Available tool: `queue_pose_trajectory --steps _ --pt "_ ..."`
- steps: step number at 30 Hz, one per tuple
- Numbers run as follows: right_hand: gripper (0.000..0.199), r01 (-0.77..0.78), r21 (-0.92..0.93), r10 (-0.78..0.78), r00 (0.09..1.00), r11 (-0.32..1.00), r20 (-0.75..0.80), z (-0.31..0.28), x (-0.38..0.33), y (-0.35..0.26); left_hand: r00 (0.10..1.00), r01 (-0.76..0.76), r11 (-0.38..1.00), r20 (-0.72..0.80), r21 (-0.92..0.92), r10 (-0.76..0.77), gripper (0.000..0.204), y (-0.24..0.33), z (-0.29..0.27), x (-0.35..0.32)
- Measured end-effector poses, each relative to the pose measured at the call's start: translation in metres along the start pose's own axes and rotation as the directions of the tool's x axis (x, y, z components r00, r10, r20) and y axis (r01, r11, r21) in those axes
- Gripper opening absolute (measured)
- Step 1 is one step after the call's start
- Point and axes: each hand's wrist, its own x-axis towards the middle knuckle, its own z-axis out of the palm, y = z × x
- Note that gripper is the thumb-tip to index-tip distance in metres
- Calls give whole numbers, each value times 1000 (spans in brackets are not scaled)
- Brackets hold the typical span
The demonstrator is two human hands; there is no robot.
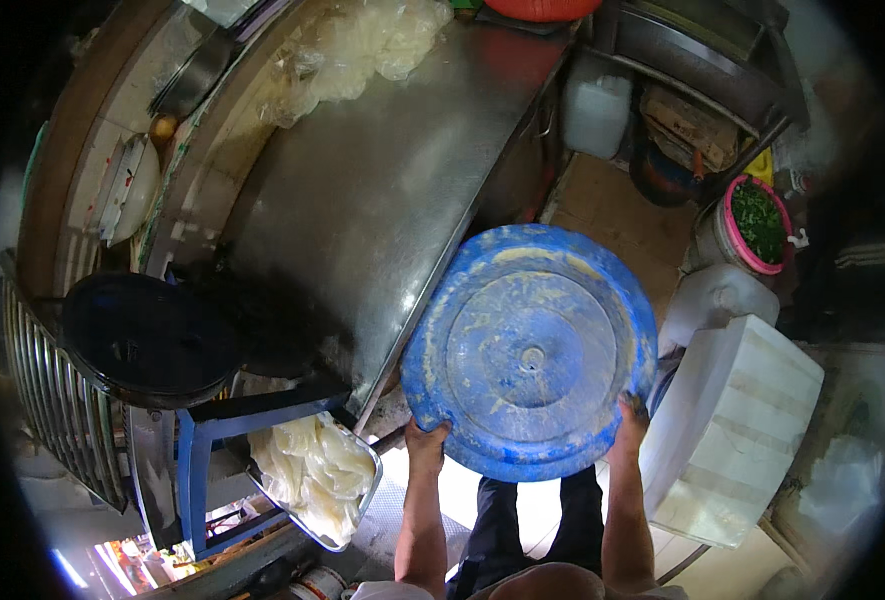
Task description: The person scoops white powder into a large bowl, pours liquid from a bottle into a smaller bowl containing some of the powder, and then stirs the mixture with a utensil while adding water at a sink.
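In front of my body I hold a large round blue plastic lid point(532, 340), its face scuffed and smeared with pale stains. A small round spot marks its middle. My left hand point(426, 438) is closed on the lower left of its rim. On the lower right, my right hand point(630, 418) grips the rim too. Fingers of both hands are partly hidden by the lid. Left of my left hand, a metal tray point(370, 478) holds pale, translucent pieces in plastic.
A steel worktop point(362, 190) runs along the left, with clear plastic bags point(362, 50) at its far end. A white foam box point(737, 430) stands close on the right. Beyond it are a pink-rimmed bucket point(730, 225) of greens and a white jug point(597, 105). A dark round lid point(147, 335) lies left.
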Motion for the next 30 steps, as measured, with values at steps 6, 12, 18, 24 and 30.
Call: queue_pose_trajectory --steps 6,12,18,24,30 --pt "44 79 -134 -67 993 988 93 84 57 1 996 -89 992 -8 -88 89 57 -20 -18 47" --pt "46 119 -30 -117 991 992 62 157 37 20 938 -282 913 -114 295 327 47 4 -5 60" --pt "71 62 -570 -152 982 819 -111 308 -26 -11 967 249 791 95 -559 -237 47 -59 -38 30" --pt "77 132 -376 -94 989 917 118 382 3 26 870 475 746 127 -467 -476 40 -72 -39 -25" --pt "76 257 -325 -74 873 910 482 375 30 43 777 627 748 115 -216 -619 27 -104 -42 -29"
